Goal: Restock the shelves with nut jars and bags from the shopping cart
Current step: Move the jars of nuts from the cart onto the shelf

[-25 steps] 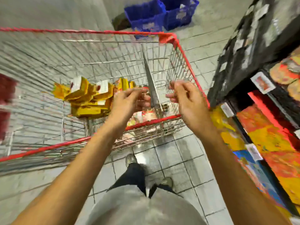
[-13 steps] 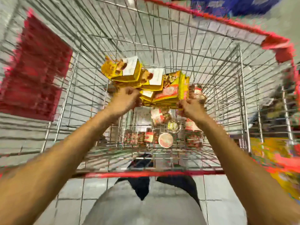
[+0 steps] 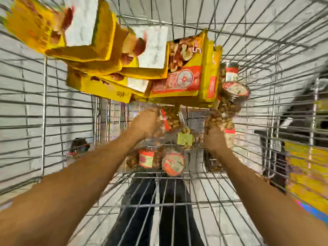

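As nut jar (image 3: 228, 125) is likely rigid, slick, weighty: wrap body below lid | right hand (image 3: 214, 141) clasps it | left hand (image 3: 147, 123) grip unreadable through blur.

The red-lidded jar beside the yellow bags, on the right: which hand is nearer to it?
Right. The right hand is just below the red-lidded jar, gripping a blurred nut pack; the left hand is lower and well to its left.

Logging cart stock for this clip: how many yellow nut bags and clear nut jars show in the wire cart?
Yellow flat nut bags: at least 5, pile blurred
Clear round nut jars: at least 6
Total: at least 11
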